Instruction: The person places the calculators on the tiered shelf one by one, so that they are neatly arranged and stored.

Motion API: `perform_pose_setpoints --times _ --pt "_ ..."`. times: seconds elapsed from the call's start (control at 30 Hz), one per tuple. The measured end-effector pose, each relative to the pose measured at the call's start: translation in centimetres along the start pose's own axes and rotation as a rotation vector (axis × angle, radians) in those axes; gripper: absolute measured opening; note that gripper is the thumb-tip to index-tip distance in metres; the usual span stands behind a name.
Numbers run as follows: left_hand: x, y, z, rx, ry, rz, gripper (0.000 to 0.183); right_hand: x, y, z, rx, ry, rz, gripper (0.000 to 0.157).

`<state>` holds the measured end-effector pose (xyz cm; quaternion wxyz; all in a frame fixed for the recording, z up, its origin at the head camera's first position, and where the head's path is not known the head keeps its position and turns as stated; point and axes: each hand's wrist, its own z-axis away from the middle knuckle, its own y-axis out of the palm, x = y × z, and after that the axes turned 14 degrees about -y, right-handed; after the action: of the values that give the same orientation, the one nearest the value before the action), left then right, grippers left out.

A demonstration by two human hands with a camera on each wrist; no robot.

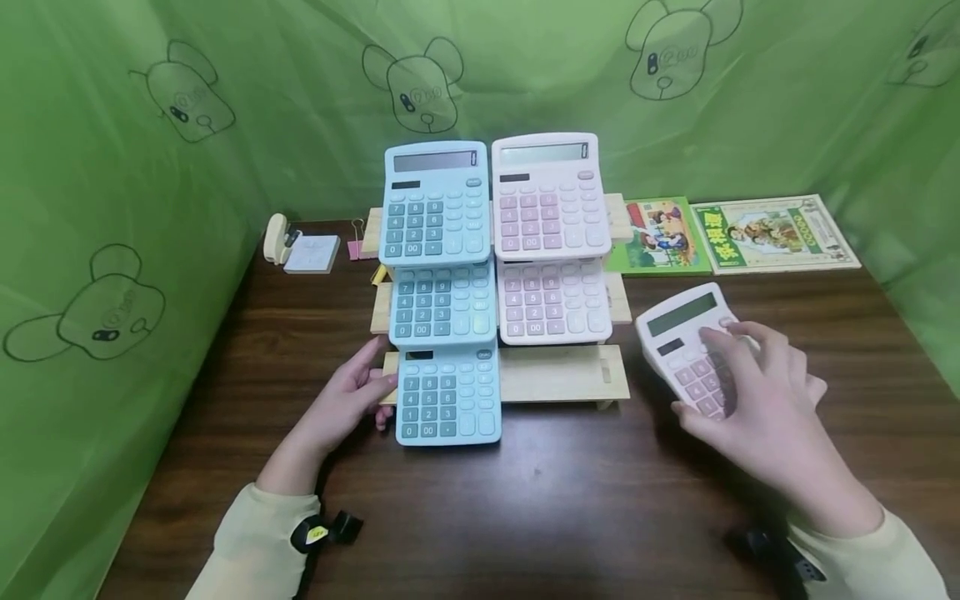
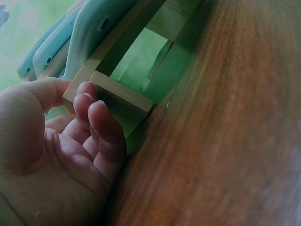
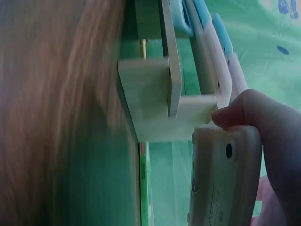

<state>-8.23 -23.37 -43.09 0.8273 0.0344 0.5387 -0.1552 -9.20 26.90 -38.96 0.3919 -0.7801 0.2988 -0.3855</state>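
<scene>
My right hand (image 1: 772,408) grips a white calculator with pink keys (image 1: 682,321), held tilted to the right of a stepped wooden stand (image 1: 555,375). In the right wrist view its underside (image 3: 221,183) shows, the thumb over one edge. My left hand (image 1: 348,396) holds the left end of the stand's lowest step, its curled fingers (image 2: 106,117) against the wood in the left wrist view. A blue calculator (image 1: 446,400) leans on that step beside the left hand; the right half of the step is bare. Another blue calculator (image 1: 442,308) and a pink-keyed calculator (image 1: 555,304) share the middle step.
On the top step stand a blue calculator (image 1: 435,204) and a pink-keyed one (image 1: 551,196). Behind on the right lie two picture books, one green (image 1: 663,237) and one pale (image 1: 776,233). A notepad (image 1: 311,254) and a pink binder clip (image 1: 355,248) lie back left. Green curtains surround the table.
</scene>
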Motion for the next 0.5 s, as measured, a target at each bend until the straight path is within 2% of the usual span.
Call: perform_pose_setpoints --times 0.27,0.5 --pt "-0.1 0.0 -0.1 0.006 0.011 -0.007 0.064 1.3 0.5 0.4 0.008 -0.011 0.003 0.093" --pt "-0.2 0.0 -0.1 0.011 0.015 -0.009 0.065 3.4 1.4 0.5 0.039 -0.072 0.019 0.091"
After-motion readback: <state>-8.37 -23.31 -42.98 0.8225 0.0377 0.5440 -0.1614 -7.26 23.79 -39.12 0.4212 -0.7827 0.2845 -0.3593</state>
